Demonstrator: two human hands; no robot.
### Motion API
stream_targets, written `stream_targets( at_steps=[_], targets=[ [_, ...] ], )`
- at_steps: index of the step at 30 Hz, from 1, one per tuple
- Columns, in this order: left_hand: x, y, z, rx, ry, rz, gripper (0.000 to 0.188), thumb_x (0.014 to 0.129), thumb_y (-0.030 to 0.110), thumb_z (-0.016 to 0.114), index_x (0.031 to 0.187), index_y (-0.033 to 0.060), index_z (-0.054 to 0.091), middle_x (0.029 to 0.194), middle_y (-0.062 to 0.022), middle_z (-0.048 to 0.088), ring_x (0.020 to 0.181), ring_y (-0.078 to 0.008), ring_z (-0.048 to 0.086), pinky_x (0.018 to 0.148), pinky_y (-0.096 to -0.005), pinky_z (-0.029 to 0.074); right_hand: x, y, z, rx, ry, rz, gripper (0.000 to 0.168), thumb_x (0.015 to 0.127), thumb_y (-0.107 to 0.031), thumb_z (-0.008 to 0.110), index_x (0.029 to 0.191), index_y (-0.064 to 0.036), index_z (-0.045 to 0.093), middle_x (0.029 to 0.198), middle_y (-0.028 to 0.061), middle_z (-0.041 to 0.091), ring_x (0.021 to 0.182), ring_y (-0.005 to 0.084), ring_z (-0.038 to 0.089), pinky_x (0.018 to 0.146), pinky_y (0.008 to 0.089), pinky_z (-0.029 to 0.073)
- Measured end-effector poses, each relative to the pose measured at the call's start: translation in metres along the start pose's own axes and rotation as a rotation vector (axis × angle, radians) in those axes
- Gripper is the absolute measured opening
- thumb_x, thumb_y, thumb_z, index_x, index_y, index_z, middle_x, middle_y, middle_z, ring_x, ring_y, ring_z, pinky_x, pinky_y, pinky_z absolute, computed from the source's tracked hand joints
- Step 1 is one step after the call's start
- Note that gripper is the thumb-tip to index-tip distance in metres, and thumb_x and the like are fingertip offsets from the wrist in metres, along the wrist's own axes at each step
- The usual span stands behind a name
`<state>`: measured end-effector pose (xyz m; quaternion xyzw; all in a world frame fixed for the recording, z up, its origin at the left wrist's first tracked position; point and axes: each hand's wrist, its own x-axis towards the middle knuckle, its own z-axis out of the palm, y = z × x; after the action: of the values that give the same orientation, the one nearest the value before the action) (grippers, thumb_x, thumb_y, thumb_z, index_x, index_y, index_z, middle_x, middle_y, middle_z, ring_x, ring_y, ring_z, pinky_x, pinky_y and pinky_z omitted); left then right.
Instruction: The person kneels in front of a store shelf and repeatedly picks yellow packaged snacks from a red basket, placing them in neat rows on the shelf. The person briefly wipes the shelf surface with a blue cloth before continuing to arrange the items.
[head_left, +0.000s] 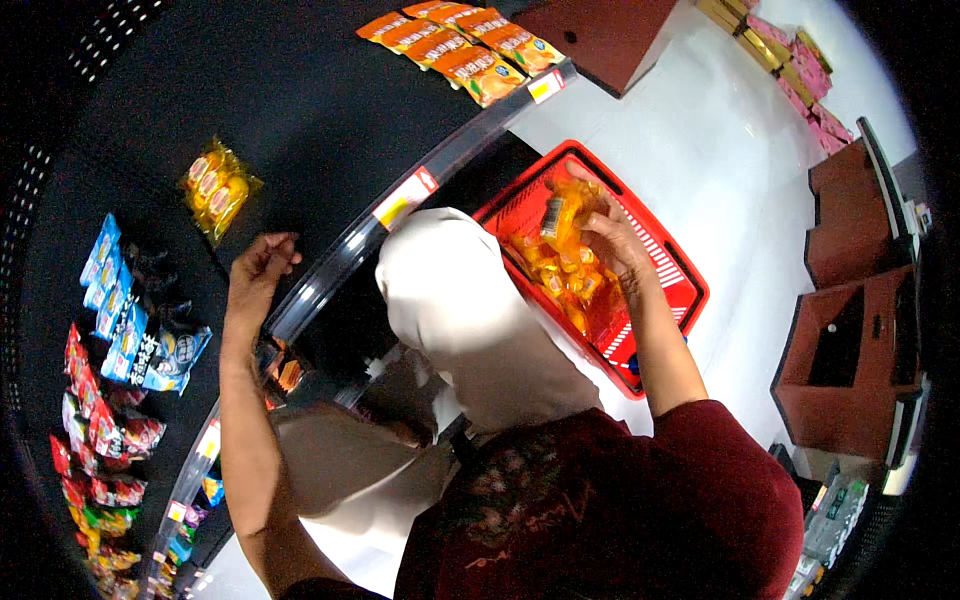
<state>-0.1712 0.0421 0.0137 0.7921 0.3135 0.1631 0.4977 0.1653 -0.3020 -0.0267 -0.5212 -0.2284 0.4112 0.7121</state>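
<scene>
My right hand (619, 236) grips a clear packet of orange-yellow snacks (562, 214) bearing a barcode, held over a red plastic shopping basket (679, 281). Inside the basket lie several similar yellow-orange packets (574, 281). Over the black shelf (300, 150), my left hand (265, 262) has its fingers curled, with nothing visible in them. A single yellow snack packet (217, 191) lies on the shelf just beyond that hand, not touching it.
Orange packets (480, 56) stand in rows at the shelf's far end. Blue bags (127, 315) and red packets (97, 409) fill the left side. A clear price rail (322, 281) edges the shelf. Brown cabinets (847, 367) stand right; pink and gold boxes (795, 71) lie farther off.
</scene>
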Motion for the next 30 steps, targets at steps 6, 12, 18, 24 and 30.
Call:
stream_targets(
  at_steps=[6, 12, 18, 24, 30],
  targets=[
    [-0.009, 0.016, 0.010, -0.235, 0.079, 0.146, 0.021, 0.097, 0.015, 0.061, 0.114, 0.0024, 0.065, 0.093, -0.0008, 0.066, 0.086, -0.0089, 0.061, 0.076, -0.0242, 0.049, 0.039, -0.051, 0.084, 0.077, -0.392, -0.241, 0.089, 0.071, -0.014, 0.068, 0.151, -0.007, 0.029, 0.141, 0.0186, 0.047, 0.121, 0.0249, 0.054, 0.106, 0.0374, 0.043],
    [-0.044, 0.063, 0.027, -0.041, 0.288, 0.416, 0.059, 0.075, 0.014, 0.083, 0.129, 0.0093, 0.058, 0.105, -0.0033, 0.062, 0.082, -0.0109, 0.058, 0.070, -0.0246, 0.048, 0.057, -0.068, 0.181, -0.104, -0.443, -0.195, 0.069, 0.080, -0.009, 0.068, 0.143, -0.008, 0.040, 0.137, 0.0165, 0.051, 0.120, 0.0237, 0.055, 0.102, 0.0384, 0.046],
    [-0.055, 0.065, 0.030, 0.060, 0.399, 0.542, 0.069, 0.073, 0.013, 0.084, 0.135, 0.0097, 0.053, 0.120, -0.0077, 0.056, 0.089, -0.0143, 0.059, 0.071, -0.0261, 0.052, 0.084, -0.039, 0.256, -0.347, -0.426, -0.072, 0.052, 0.080, -0.028, 0.081, 0.112, 0.002, 0.053, 0.106, 0.0122, 0.064, 0.091, 0.0188, 0.067, 0.063, 0.0274, 0.060],
    [-0.050, 0.026, 0.010, -0.377, 0.383, 0.259, 0.034, 0.094, 0.019, 0.066, 0.121, -0.0008, 0.059, 0.103, -0.0050, 0.064, 0.087, -0.0110, 0.062, 0.070, -0.0244, 0.052, 0.099, -0.022, 0.281, -0.325, -0.489, 0.035, 0.041, 0.095, -0.038, 0.062, 0.113, -0.002, 0.056, 0.105, 0.0069, 0.062, 0.089, 0.0156, 0.066, 0.065, 0.0275, 0.058],
    [-0.056, 0.013, -0.008, -0.456, 0.395, 0.070, 0.031, 0.096, 0.029, 0.065, 0.111, 0.0021, 0.061, 0.096, -0.0030, 0.067, 0.088, -0.0105, 0.064, 0.071, -0.0237, 0.049, 0.120, -0.005, 0.279, -0.539, -0.546, 0.015, 0.031, 0.097, -0.035, 0.060, 0.106, -0.005, 0.063, 0.097, 0.0034, 0.063, 0.087, 0.0126, 0.065, 0.065, 0.0259, 0.056]
  ],
)
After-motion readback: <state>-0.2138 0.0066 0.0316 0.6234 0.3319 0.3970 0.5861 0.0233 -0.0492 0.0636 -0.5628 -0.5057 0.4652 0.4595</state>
